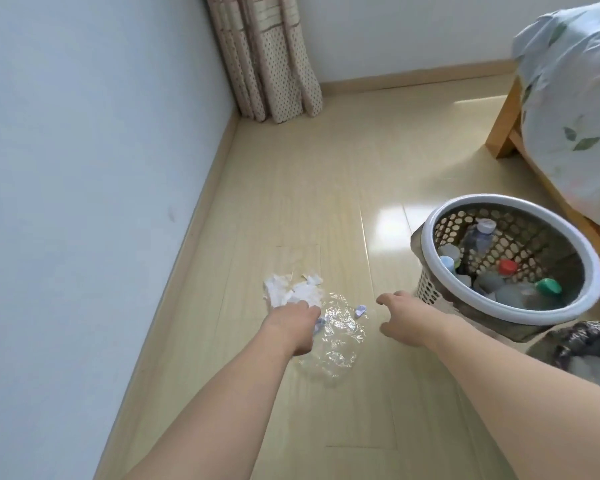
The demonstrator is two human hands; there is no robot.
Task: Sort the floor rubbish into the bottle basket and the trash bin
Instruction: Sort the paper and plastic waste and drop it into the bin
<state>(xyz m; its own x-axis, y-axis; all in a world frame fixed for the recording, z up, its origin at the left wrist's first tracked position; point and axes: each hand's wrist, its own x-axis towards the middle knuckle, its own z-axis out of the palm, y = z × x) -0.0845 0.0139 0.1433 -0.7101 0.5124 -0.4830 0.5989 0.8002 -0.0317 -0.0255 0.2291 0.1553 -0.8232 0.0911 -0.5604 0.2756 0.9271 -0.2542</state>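
Observation:
White crumpled paper [291,289] lies on the wooden floor beside a sheet of clear crinkled plastic wrap [336,337]. My left hand [291,325] reaches down onto the edge of the paper, its fingertips hidden where paper and plastic meet. My right hand [400,317] hovers just right of the plastic with loosely curled fingers and holds nothing. The round white bottle basket [440,216] stands at the right with several plastic bottles inside. The trash bin [582,341], lined with a dark bag, shows at the lower right edge.
A pale wall with a skirting board [194,230] runs along the left. Dotted curtains [274,64] hang in the far corner. A wooden bed frame [506,133] with a leaf-print quilt [575,109] fills the right side.

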